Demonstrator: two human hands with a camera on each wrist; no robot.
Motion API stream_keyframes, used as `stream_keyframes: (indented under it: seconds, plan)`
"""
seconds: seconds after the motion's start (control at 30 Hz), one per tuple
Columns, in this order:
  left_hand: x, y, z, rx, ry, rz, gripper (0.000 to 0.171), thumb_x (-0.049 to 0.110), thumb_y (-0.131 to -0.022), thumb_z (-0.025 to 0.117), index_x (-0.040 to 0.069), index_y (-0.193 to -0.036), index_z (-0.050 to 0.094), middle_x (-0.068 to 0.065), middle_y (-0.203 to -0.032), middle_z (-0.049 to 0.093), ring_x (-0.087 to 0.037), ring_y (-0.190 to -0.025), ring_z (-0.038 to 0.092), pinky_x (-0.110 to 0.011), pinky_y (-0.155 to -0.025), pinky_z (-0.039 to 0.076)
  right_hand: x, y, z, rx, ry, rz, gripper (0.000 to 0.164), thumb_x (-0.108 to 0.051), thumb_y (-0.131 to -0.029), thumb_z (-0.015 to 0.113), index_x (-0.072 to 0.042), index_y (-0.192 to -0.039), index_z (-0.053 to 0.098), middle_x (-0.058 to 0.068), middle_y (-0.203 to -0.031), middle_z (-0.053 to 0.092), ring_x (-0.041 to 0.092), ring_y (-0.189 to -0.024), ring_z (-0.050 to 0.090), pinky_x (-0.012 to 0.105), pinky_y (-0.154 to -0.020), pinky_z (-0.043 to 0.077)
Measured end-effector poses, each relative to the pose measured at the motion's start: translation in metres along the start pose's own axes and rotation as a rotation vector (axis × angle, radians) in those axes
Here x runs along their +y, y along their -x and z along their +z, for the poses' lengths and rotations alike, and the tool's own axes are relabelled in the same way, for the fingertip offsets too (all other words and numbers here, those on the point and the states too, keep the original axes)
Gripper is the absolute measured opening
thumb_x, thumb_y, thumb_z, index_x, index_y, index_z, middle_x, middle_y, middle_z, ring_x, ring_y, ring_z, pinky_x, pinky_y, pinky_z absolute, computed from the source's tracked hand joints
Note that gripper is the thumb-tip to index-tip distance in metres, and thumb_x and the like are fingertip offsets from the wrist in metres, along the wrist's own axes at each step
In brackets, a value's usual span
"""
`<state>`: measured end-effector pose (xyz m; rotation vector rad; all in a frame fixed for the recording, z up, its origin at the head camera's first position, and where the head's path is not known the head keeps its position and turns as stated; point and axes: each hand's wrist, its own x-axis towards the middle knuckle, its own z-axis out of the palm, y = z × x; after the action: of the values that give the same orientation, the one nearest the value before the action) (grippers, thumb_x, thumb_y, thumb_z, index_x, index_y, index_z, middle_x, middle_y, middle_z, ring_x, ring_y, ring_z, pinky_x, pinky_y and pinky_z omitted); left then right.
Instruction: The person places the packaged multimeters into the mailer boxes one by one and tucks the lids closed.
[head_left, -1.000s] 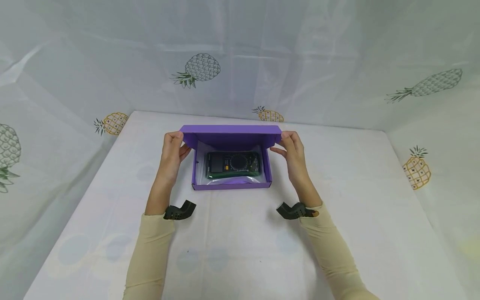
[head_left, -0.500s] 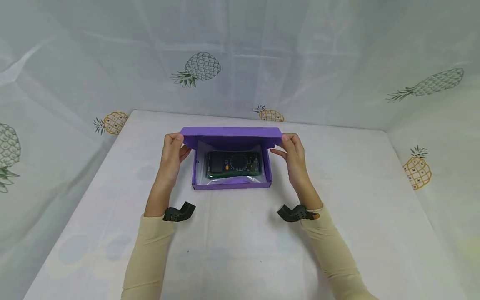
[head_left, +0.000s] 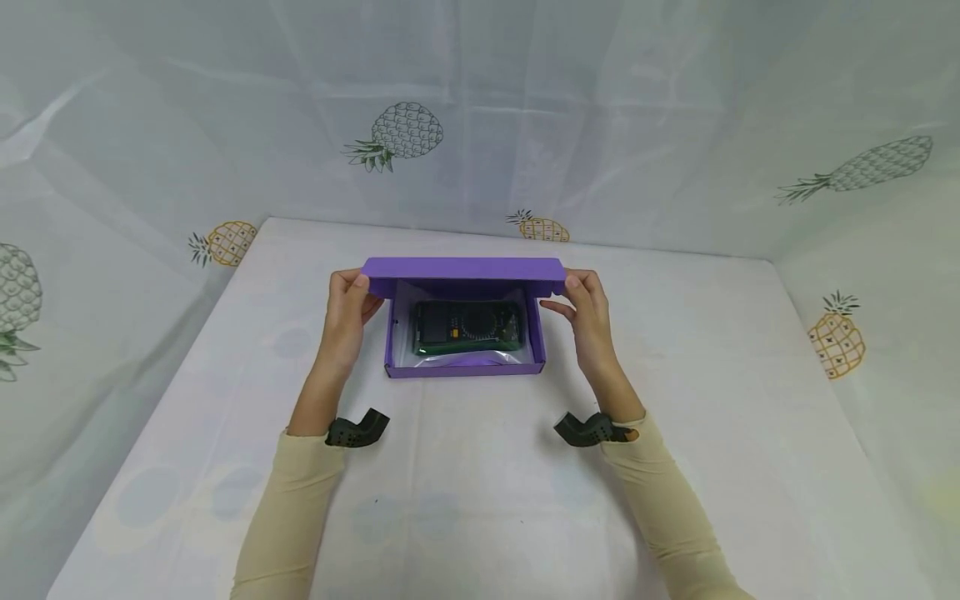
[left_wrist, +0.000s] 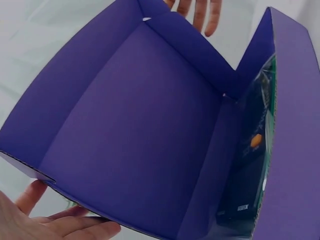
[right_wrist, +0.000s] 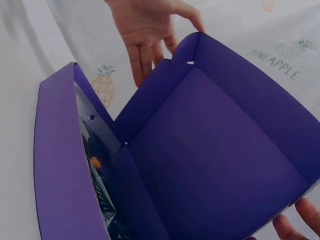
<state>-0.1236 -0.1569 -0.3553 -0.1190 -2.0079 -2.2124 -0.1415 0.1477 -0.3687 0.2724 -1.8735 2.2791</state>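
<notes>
Left hand (head_left: 345, 312): thumb on the front left corner of the purple lid (head_left: 465, 268), the other fingers bent in behind its side; the fingers are partly spread and pinch the cardboard

Right hand (head_left: 591, 312): mirrors that hold at the opposite corner, thumb against the edge and one finger sticking loosely out below; these fingers too are partly spread, with the lid between them

Lid: stretched from one hand's fingertips to the other's, tilted and half raised, joined to the box along the back edge

Box (head_left: 465, 372): purple, open at the front, sitting between the two sets of fingers and below them, on a white tablecloth (head_left: 465, 517)

Meter (head_left: 442, 323): black and green, lying inside the box, midway between the fingers and apart from both hands, its orange button (head_left: 454, 332) showing through clear plastic (head_left: 435, 360)

Wrists: a black camera (head_left: 358, 429) on the left and its twin (head_left: 591, 429) on the right, nearer the person than the fingers

Backdrop: a pale sheet (head_left: 600, 125) printed with pineapples, beyond the fingers
</notes>
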Motion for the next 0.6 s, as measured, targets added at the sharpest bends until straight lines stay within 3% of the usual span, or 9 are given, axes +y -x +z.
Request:
stream_keyframes:
  seconds: [0.3,0.6]
  plan:
    - [-0.0031,0.0016,0.0012,0.003,-0.021,0.029,0.024,0.025,-0.101,0.036,0.008,-0.117,0.039,-0.019,-0.126,0.048,-0.051,-0.132,0.038,-0.056,-0.115,0.027,0.0013,0.0002,-0.0007,-0.004,-0.014,-0.009,0.026,-0.034,-0.093,0.057,-0.010,-0.103,0.052,0.003,-0.113,0.054,0.023,-0.102,0.053,0.031,-0.084,0.058]
    - [-0.0070,0.0026,-0.0018,-0.015,-0.036,0.045,0.030,0.028,-0.100,0.039,0.006,-0.120,0.039,-0.017,-0.124,0.048,-0.043,-0.130,0.046,-0.054,-0.115,0.029,0.0080,0.0022,-0.0049,-0.034,-0.033,-0.020,0.036,-0.043,-0.090,0.064,-0.011,-0.103,0.052,0.003,-0.118,0.054,0.015,-0.103,0.053,0.036,-0.087,0.057]
